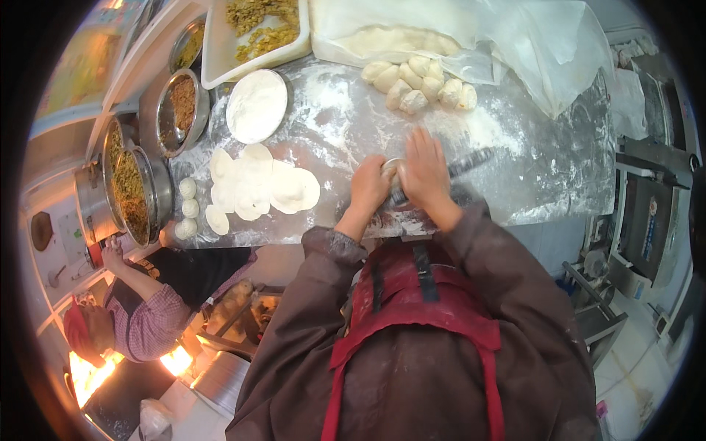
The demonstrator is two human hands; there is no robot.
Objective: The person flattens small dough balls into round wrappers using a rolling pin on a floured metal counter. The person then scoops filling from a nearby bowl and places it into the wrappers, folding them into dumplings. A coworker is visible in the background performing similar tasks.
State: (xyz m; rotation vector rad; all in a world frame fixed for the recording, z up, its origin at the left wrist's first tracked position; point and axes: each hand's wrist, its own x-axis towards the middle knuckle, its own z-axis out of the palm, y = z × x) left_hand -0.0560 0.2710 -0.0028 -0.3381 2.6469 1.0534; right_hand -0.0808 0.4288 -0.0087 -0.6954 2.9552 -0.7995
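My left hand [369, 184] is curled at a small piece of dough [392, 165] over the floured metal table [342, 132]. Against the dough's other side lies my right hand [427, 168], fingers extended and palm turned toward it. Beneath my hands runs a dark, blurred rod [469, 163], perhaps a rolling pin; its middle is hidden. Several dough lumps [419, 82] are heaped beyond my hands, beside a large dough mass [397, 39] under clear plastic sheeting. Flat dough rounds [253, 182] overlap to the left, near three pleated dough balls [189, 208].
A plate of flour [257, 106] and a white tray of yellowish food [256, 63] stand at the upper left. Steel bowls of filling [183, 110] line the left edge. A co-worker [149, 303] stands at the lower left, near open flames [91, 377].
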